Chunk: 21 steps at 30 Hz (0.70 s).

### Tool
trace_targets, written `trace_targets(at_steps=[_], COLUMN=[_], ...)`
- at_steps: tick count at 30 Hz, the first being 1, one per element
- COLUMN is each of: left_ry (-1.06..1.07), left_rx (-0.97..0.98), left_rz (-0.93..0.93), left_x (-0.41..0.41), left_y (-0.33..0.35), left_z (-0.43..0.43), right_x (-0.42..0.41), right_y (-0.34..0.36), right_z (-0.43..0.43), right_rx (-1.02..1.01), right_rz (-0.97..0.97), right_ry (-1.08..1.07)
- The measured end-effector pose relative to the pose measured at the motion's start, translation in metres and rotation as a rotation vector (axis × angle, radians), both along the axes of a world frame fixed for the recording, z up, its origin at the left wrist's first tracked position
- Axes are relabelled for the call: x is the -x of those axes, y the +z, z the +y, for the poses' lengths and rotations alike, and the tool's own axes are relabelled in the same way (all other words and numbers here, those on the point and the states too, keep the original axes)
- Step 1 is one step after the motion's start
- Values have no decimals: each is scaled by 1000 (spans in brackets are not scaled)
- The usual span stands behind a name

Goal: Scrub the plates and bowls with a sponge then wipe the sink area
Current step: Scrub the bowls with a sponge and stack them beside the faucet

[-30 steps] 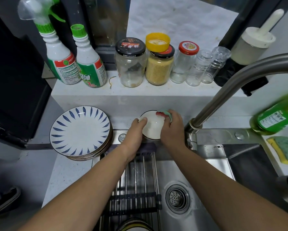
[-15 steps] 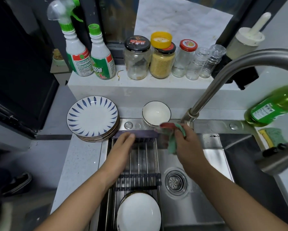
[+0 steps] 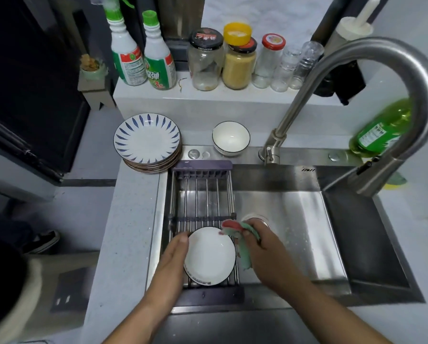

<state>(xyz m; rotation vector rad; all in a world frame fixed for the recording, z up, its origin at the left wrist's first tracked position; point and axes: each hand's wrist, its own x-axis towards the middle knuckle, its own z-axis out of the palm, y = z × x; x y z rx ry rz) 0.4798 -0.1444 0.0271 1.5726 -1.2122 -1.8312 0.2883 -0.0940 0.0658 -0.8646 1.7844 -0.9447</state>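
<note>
A white dark-rimmed dish [image 3: 209, 255] lies on the metal rack [image 3: 203, 194] over the sink's left side. My left hand [image 3: 174, 259] holds the dish by its left rim. My right hand [image 3: 262, 247] grips a green and red cloth sponge [image 3: 240, 234] at the dish's upper right edge. A white bowl [image 3: 230, 137] stands upright on the sink's back ledge. A stack of blue-patterned plates [image 3: 147, 140] sits on the counter left of it.
The steel sink basin [image 3: 289, 219] with its drain lies right of the rack. A tall curved faucet [image 3: 381, 78] arches over the right side. Spray bottles [image 3: 143, 58] and jars [image 3: 237, 63] line the back shelf. A green soap bottle [image 3: 379, 130] and a yellow-green sponge [image 3: 394, 182] are at right.
Both hands left the white bowl on the back ledge and moved toward me. My left hand now holds the dish on the rack, and my right hand brought the sponge to it.
</note>
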Motion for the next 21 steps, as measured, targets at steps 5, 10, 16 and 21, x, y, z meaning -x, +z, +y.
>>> trace_targets(at_steps=[5, 10, 16, 21], left_ry=[77, 158, 282, 294], left_rx=[14, 15, 34, 53], left_rz=[46, 72, 117, 125], left_x=[3, 11, 25, 31], left_y=[-5, -15, -23, -21], left_z=[13, 27, 32, 29], right_x=[-12, -15, -16, -7], right_y=[0, -2, -6, -6], right_z=[2, 7, 8, 13], right_rx=[69, 83, 61, 40], right_rz=[18, -35, 0, 1], right_ry=[-78, -75, -40, -60])
